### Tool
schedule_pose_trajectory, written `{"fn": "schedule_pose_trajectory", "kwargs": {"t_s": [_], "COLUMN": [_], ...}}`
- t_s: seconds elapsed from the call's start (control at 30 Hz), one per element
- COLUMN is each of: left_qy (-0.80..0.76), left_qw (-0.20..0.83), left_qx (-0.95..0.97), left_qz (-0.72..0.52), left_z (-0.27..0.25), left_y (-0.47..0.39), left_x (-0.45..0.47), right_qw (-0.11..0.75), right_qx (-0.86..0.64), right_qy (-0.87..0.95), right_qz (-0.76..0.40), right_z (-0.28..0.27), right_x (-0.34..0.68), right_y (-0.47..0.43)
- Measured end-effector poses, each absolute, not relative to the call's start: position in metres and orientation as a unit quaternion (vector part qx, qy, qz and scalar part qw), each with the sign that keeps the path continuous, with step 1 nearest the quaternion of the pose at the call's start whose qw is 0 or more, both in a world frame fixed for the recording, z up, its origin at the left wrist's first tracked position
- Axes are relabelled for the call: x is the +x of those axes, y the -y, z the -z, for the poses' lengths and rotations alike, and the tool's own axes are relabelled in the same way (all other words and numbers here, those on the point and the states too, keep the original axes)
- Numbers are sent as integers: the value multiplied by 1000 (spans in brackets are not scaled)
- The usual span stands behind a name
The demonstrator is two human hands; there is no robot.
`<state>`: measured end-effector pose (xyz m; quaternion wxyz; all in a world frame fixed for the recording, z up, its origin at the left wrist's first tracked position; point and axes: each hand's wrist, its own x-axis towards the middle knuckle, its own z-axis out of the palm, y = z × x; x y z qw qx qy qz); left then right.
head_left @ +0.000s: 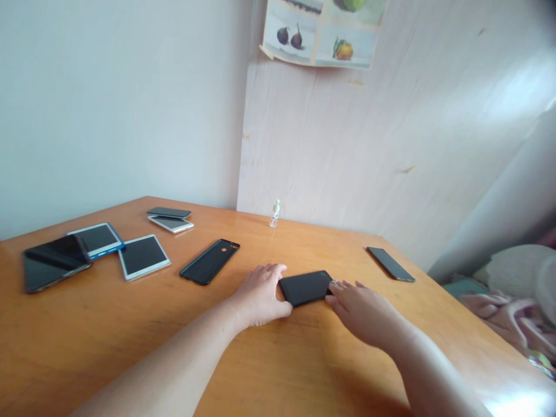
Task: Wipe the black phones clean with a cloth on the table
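We see black phone (306, 288) flat on tabletop (278, 370), well in from far edge. Our left hand (263, 296) spread around left end; our right hand (360, 307) lies fingers extended at right end.

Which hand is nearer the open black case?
Left. The left hand is right of the open black case; the right hand is farther right, across the black phone.

Legible inscriptions: none. Bottle (274, 214), near the worktop's (278, 370) far edge: dark marks, too small to tell whether lettering. Phone (305, 288), mid-worktop: upper face, nothing readable. Tablet (145, 255), toward left edge: likewise. Poster (320, 32), above far edge: visible part, likewise.
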<state>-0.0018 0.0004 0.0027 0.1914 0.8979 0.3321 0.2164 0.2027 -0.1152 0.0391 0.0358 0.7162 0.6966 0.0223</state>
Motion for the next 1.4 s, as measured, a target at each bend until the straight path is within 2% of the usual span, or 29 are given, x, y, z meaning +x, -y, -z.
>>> {"fn": "schedule_pose_trajectory", "kwargs": {"t_s": [0.13,0.33,0.5,0.6,0.83,1.03,1.13,1.4], "left_qy": [-331,-324,-326,-333,-347,-336,-337,-344], "left_qw": [192,203,207,215,231,233,232,232], "left_qx": [898,898,895,891,878,881,880,875], "left_qz": [-216,-218,-222,-223,-234,-239,-241,-250], "left_z": [-2,1,3,5,8,10,12,16], "left_y": [-1,-5,-9,-11,-12,-15,-15,-18], "left_x": [-2,-4,-4,-3,-2,-1,0,0], "right_qw": [12,-39,9,16,-26,-1,21,-39], "right_qx": [694,587,710,723,585,717,736,588], "right_qy": [-720,-805,-704,-690,-806,-697,-676,-800], "right_qz": [-10,75,10,-1,82,19,9,118], "right_z": [-43,-51,-41,-39,-46,-33,-32,-42], "right_x": [192,156,197,202,148,203,213,150], "right_y": [118,130,117,114,129,114,108,120]}}
